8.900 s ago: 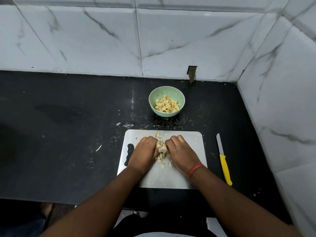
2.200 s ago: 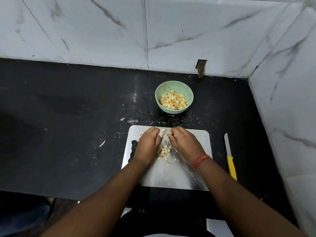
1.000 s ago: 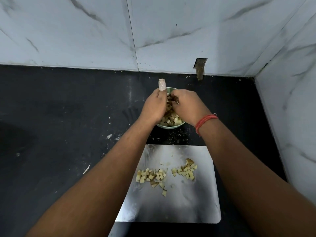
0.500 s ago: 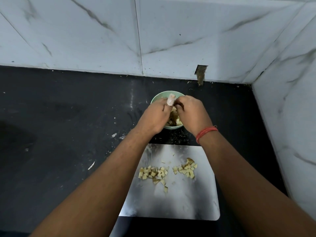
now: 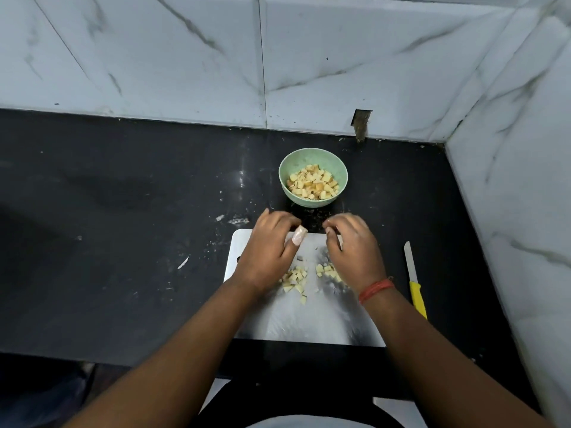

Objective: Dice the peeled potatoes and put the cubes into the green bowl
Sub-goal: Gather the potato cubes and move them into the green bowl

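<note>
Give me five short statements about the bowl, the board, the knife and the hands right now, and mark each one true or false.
1. The green bowl holds potato cubes. True.
2. The knife is in the right hand. False: it lies on the black counter to the right of the cutting board, untouched.
3. Diced pieces lie on the cutting board. True.
4. The green bowl stands on the cutting board. False: it stands on the counter beyond the board's far edge.
5. The left hand is inside the bowl. False: both hands are over the board's far end, short of the bowl.
</note>
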{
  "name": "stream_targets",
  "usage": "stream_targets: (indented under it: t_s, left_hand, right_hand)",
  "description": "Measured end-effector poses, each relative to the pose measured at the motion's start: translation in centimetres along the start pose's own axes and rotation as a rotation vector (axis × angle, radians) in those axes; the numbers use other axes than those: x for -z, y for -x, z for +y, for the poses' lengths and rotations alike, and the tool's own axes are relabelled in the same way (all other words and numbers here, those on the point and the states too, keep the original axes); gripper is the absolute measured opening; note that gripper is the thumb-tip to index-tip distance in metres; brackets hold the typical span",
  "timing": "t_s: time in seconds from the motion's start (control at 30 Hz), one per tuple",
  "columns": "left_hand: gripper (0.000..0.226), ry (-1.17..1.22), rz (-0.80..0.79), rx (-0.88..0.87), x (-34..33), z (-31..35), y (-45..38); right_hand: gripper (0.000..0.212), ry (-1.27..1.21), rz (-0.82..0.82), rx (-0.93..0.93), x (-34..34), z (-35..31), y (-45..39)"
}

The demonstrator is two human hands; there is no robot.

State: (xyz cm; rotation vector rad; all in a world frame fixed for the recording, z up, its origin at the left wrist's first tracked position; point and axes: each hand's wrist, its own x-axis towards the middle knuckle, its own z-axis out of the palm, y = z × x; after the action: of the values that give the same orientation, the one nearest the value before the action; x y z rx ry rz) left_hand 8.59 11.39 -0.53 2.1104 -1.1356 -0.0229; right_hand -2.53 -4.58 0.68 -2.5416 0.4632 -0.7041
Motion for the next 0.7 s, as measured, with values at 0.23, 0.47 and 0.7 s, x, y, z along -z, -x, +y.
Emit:
stream_targets:
  t_s: [0.23,0.47,0.7]
  left_hand:
    - [0.098,-0.349,-0.408,-0.112,-2.5,-1.0,5.7]
    - [0.079,-0.333,-0.305,-0.161,-3.1,-2.4,6.4]
    - [0.053,-0.154,-0.192,-0.122,-3.0,-2.4,6.9]
  right_hand:
    - [0.046,0.178,-0.314,-0.121,-1.7,1.7,5.2]
    - [0.048,0.104,-0.478,0.09,-2.6,0.3,5.2]
    - [0.052,-0.043,-0.575,0.147,-1.0,1.4,6.5]
